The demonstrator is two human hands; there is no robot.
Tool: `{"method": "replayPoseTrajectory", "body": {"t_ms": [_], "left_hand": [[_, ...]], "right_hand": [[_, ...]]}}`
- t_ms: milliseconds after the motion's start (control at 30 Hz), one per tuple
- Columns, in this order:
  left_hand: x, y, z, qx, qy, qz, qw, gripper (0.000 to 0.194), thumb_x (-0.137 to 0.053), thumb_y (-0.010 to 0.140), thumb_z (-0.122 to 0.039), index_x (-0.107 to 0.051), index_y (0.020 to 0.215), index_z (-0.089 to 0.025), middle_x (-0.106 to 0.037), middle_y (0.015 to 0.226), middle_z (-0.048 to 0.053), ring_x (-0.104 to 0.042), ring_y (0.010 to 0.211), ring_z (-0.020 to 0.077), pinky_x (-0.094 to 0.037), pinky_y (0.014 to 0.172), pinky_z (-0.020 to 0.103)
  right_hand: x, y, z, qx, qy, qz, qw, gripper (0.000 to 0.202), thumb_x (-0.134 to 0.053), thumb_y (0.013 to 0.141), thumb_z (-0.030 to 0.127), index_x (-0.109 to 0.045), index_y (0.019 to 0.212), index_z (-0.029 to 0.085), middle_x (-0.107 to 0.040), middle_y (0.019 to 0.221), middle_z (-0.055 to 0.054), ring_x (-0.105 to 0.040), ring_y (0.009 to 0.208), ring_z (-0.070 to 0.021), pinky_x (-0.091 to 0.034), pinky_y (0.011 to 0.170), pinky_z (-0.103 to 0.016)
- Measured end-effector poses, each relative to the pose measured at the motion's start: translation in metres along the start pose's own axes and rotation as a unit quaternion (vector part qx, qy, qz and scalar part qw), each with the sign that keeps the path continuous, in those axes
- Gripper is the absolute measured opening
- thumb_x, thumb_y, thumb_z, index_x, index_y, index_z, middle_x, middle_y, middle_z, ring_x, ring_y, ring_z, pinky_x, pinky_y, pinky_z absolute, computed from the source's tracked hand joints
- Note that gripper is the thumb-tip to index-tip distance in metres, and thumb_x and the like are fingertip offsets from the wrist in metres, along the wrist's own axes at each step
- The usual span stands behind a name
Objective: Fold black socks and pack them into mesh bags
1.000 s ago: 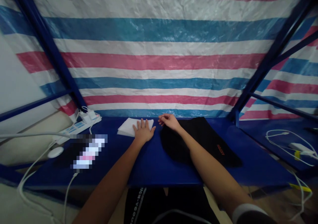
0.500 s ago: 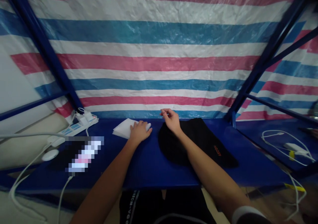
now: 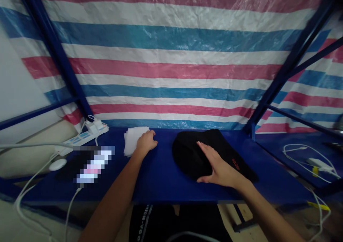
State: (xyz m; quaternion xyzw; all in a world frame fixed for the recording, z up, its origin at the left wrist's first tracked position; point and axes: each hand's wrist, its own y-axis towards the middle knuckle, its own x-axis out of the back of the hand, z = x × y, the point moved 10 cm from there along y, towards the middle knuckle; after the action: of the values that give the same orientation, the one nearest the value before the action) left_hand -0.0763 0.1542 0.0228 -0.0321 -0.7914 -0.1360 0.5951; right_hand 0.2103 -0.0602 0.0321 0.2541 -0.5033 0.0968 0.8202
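Observation:
My left hand [image 3: 146, 143] rests with curled fingers on the right edge of a white folded cloth [image 3: 132, 142] at the back of the blue table [image 3: 160, 177]. My right hand [image 3: 217, 165] lies flat and open on a black garment [image 3: 193, 154] with small orange lettering, spread on the table's right half. Both forearms reach in from the near edge.
A white power strip [image 3: 80, 138] with plugs and cables sits at the back left, beside a white round puck [image 3: 57, 164] and a dark device. More white cables [image 3: 308, 156] lie on the right shelf. Blue frame posts and a striped tarp close the back.
My right hand dropped from the table's back edge onto the black garment, palm flat. My left hand slid left, pushing the white cloth leftward, and its fingers curled.

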Motion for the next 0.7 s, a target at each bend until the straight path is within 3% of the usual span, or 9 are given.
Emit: {"method": "replayPoseTrajectory", "body": {"t_ms": [67, 167, 400, 500, 600, 700], "left_hand": [[0.0, 0.0, 0.005, 0.003, 0.001, -0.003, 1.0, 0.05, -0.067, 0.08, -0.017, -0.068, 0.129, -0.022, -0.07, 0.133, 0.014, -0.068, 0.119, 0.0336, -0.054, 0.097, 0.041], [0.0, 0.0, 0.012, 0.009, 0.016, -0.004, 1.0, 0.054, -0.062, 0.079, -0.01, -0.068, 0.131, -0.021, -0.067, 0.136, 0.016, -0.065, 0.123, 0.0357, -0.055, 0.097, 0.043], [0.001, 0.001, 0.02, 0.02, 0.064, -0.022, 0.998, 0.053, -0.055, 0.083, -0.008, -0.069, 0.132, -0.022, -0.066, 0.135, 0.018, -0.064, 0.122, 0.0373, -0.056, 0.098, 0.047], [0.006, -0.001, 0.015, 0.025, 0.071, -0.039, 0.996, 0.057, -0.053, 0.086, -0.009, -0.063, 0.142, -0.016, -0.064, 0.139, 0.022, -0.063, 0.126, 0.0406, -0.051, 0.107, 0.055], [0.024, -0.007, -0.012, -0.039, 0.015, -0.108, 0.993, 0.065, -0.054, 0.092, -0.014, -0.049, 0.157, -0.016, -0.054, 0.156, 0.021, -0.054, 0.142, 0.0394, -0.036, 0.124, 0.059], [0.04, -0.018, -0.062, -0.197, -0.066, -0.142, 0.968, 0.071, -0.052, 0.098, -0.022, -0.035, 0.167, -0.021, -0.038, 0.172, 0.012, -0.037, 0.158, 0.0307, -0.03, 0.132, 0.049]], "right_hand": [[-0.018, 0.004, -0.009, 0.007, -0.027, 0.017, 0.999, 0.116, -0.074, 0.089, 0.073, -0.006, 0.175, 0.034, -0.026, 0.178, -0.013, -0.023, 0.164, -0.0417, -0.026, 0.131, -0.066], [-0.034, 0.03, -0.018, 0.001, -0.056, 0.013, 0.998, 0.099, -0.065, 0.096, 0.074, -0.02, 0.174, 0.031, -0.031, 0.176, -0.015, -0.023, 0.164, -0.0416, -0.024, 0.131, -0.064], [-0.057, 0.124, -0.043, -0.029, -0.064, 0.001, 0.998, 0.105, -0.053, 0.091, 0.089, -0.03, 0.171, 0.025, -0.034, 0.175, -0.016, -0.023, 0.163, -0.0432, -0.021, 0.131, -0.061], [-0.066, 0.158, -0.057, -0.043, -0.065, 0.003, 0.997, 0.105, -0.051, 0.091, 0.09, -0.031, 0.171, 0.024, -0.032, 0.175, -0.016, -0.022, 0.163, -0.0444, -0.019, 0.13, -0.063], [-0.071, 0.179, -0.064, -0.05, -0.072, -0.004, 0.996, 0.106, -0.051, 0.091, 0.09, -0.031, 0.171, 0.023, -0.032, 0.175, -0.017, -0.022, 0.162, -0.0455, -0.019, 0.129, -0.065], [-0.073, 0.183, -0.062, -0.044, -0.074, -0.015, 0.996, 0.108, -0.051, 0.091, 0.09, -0.029, 0.171, 0.021, -0.032, 0.175, -0.019, -0.022, 0.162, -0.0454, -0.02, 0.129, -0.065]]}}
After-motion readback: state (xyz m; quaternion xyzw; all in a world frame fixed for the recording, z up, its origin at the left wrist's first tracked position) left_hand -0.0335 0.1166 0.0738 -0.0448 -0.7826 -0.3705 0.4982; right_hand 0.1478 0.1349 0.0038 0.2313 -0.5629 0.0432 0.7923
